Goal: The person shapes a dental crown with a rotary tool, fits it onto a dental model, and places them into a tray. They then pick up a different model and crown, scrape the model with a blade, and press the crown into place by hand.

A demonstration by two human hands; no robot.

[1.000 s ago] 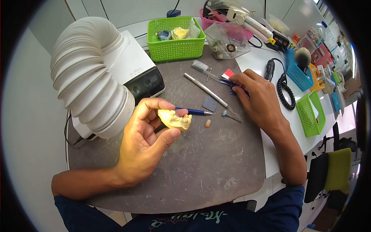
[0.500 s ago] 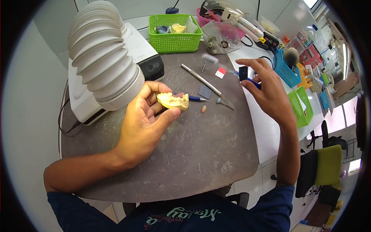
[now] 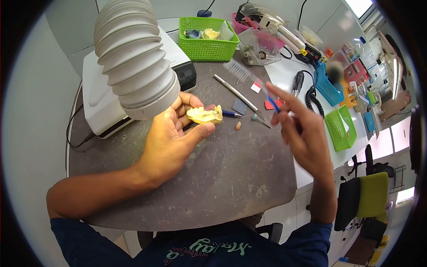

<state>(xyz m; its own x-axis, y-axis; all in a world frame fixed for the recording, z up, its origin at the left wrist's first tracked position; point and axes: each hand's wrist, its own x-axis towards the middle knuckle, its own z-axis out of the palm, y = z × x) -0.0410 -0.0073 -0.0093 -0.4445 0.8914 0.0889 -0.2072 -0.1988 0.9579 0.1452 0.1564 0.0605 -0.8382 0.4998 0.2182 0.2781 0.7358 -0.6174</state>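
My left hand [image 3: 171,138] is closed around a pale yellow dental cast [image 3: 204,116], its row of teeth facing up, below the mouth of the white hose. My right hand [image 3: 302,133], slightly blurred, grips the blue handle of a toothbrush [image 3: 272,100]. The brush's clear neck and pale bristles point up and left, blurred by motion. Near the cast lie a blue pen [image 3: 231,114], a small tan oval piece [image 3: 238,126], a grey square [image 3: 239,106], a metal-handled knife [image 3: 235,92] and a small bur [image 3: 260,120]. A red piece [image 3: 272,105] lies under the brush.
A ribbed white extraction hose [image 3: 135,58] arches over the left side from a white machine [image 3: 100,89]. A green basket [image 3: 209,46] and a clear box [image 3: 258,49] stand at the back. To the right are a corded handpiece [image 3: 299,82], a blue basket [image 3: 328,86] and another green basket [image 3: 340,129].
My right hand has moved left and down with the toothbrush. The dark block at its fingertips no longer shows there, and a red piece now shows on the table. My left hand still holds the cast.
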